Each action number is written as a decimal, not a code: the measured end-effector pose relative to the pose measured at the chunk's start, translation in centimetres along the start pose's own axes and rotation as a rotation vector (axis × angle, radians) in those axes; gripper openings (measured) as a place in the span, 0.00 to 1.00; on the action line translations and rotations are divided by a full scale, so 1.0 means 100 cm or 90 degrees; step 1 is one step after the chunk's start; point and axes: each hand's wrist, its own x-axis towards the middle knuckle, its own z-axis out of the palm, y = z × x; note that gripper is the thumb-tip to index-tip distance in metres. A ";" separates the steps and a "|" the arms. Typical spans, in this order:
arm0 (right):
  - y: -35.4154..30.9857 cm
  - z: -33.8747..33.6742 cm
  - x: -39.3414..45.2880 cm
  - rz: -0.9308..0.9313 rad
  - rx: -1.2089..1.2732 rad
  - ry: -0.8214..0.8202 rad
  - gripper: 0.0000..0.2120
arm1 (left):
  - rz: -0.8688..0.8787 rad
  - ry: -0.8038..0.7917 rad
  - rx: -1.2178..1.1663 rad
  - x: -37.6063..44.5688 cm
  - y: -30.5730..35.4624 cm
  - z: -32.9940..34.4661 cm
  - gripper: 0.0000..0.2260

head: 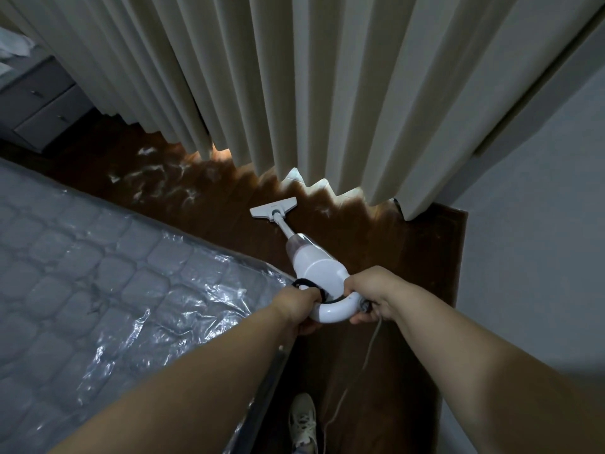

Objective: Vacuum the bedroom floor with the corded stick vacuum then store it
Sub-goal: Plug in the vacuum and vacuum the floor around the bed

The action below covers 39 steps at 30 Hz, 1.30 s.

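Observation:
A white corded stick vacuum (pixel 316 268) leans away from me over the dark wooden floor (pixel 376 244). Its flat floor head (pixel 273 208) lies on the boards close to the curtain hem. My left hand (pixel 299 306) grips the left side of the looped white handle (pixel 330 311), beside a black strap. My right hand (pixel 368 294) grips the handle's right side, where the grey cord (pixel 370 348) leaves the vacuum. The cord trails down along the floor towards my shoe.
Long beige curtains (pixel 294 77) hang ahead, light showing under the hem. A mattress in clear plastic wrap (pixel 98 273) fills the left. A grey wall (pixel 540 224) closes the right. Drawers (pixel 39 103) stand far left. My sneaker (pixel 302 421) is on the narrow floor strip.

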 end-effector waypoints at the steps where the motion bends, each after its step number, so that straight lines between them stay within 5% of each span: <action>1: -0.001 0.001 0.002 0.002 -0.001 0.004 0.18 | 0.000 -0.002 -0.001 0.001 0.002 -0.001 0.13; 18: 0.100 -0.022 -0.081 -0.057 0.003 0.082 0.16 | 0.005 -0.064 0.011 -0.085 -0.061 0.062 0.03; 30: 0.218 -0.018 -0.149 -0.131 0.070 0.149 0.15 | 0.063 -0.108 -0.017 -0.148 -0.165 0.116 0.13; 39: 0.264 -0.012 -0.167 -0.058 0.081 0.148 0.16 | 0.081 -0.147 0.021 -0.169 -0.202 0.127 0.12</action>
